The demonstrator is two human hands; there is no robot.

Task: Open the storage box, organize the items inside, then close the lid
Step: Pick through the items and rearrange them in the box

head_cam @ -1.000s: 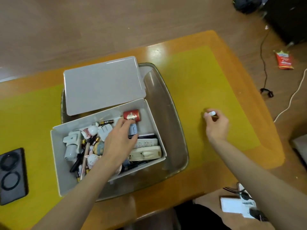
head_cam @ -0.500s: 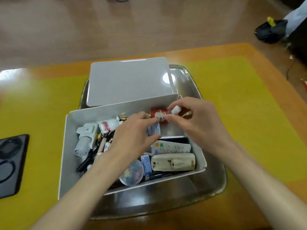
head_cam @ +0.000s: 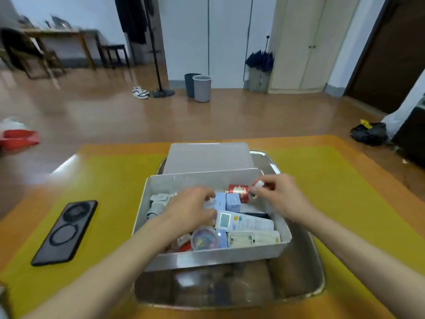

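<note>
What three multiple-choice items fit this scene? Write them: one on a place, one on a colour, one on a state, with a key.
1. Where does the storage box stand?
A. in the metal tray
B. on the floor
C. on the phone

2. What colour is the small can at the box's far wall?
A. green
B. red
C. black

3. What state is the lid in?
A. shut on the box
B. off, lying behind the box
C. held in the left hand

Key: 1 A, the tray's rim surrounds the box. 2 B, red with gold print. 3 B, the box's contents show, and the lid lies flat beyond it.
</note>
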